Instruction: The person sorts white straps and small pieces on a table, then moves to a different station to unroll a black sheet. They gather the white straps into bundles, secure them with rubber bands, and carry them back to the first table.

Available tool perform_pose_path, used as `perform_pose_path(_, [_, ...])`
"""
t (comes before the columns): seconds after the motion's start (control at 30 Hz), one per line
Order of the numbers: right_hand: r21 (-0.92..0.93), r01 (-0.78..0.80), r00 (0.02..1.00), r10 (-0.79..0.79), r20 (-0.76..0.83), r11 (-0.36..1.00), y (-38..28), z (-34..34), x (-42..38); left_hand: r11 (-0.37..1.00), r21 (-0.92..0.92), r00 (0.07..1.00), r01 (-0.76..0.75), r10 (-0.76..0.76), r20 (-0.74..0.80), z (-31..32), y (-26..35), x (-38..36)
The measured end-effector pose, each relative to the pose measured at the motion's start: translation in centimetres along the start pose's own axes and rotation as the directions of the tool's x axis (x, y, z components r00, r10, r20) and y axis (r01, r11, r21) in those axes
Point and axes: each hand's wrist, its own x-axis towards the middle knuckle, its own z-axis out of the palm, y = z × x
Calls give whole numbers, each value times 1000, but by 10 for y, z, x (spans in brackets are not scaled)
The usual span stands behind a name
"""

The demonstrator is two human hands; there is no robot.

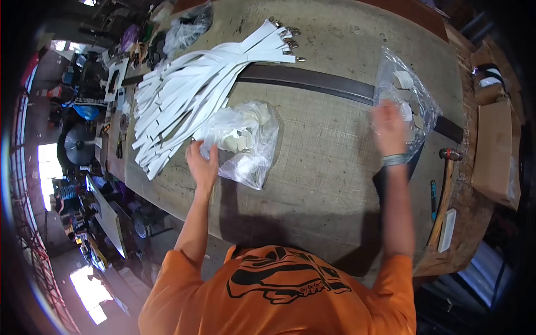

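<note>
My left hand point(202, 163) is at the lower left edge of a clear plastic bag point(258, 162) that holds several pale cut pieces point(237, 140); its thumb and fingers are apart near the bag's opening. At the right, my right hand point(389, 124) is blurred by motion over the left side of a second clear bag point(420, 95), which has pale pieces point(403, 80) inside. Whether its fingers hold anything is not clear. Beside the left bag lies a bundle of white straps point(190, 84) with metal clips point(290, 43) at its upper end.
A dark flat strip point(312, 81) crosses the worktable point(329, 151) beneath the straps and the right bag. A hammer point(445, 195), a teal-handled tool point(433, 200) and a white block point(447, 230) lie at the right. Cardboard boxes point(494, 151) stand beyond the right edge.
</note>
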Motion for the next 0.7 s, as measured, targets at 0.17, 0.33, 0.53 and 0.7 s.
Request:
perform_pose_path(0.17, [38,-63,895,39,444,997,-95,172,-82,983,148,994,-110,105,42,16,-16,-65])
perform_pose_path(0.33, [48,-44,956,28,294,998,-72,173,-85,995,54,997,-81,80,23,50,37,-93])
perform_pose_path(0.53, [129,-98,993,88,75,987,63,47,-30,894,-282,886,-347,411,215,78,126,-71])
perform_pose_path(0.7, [-34,-8,980,1,-200,999,51,-7,-43,834,-348,871,-428,483,88,88,134,0])
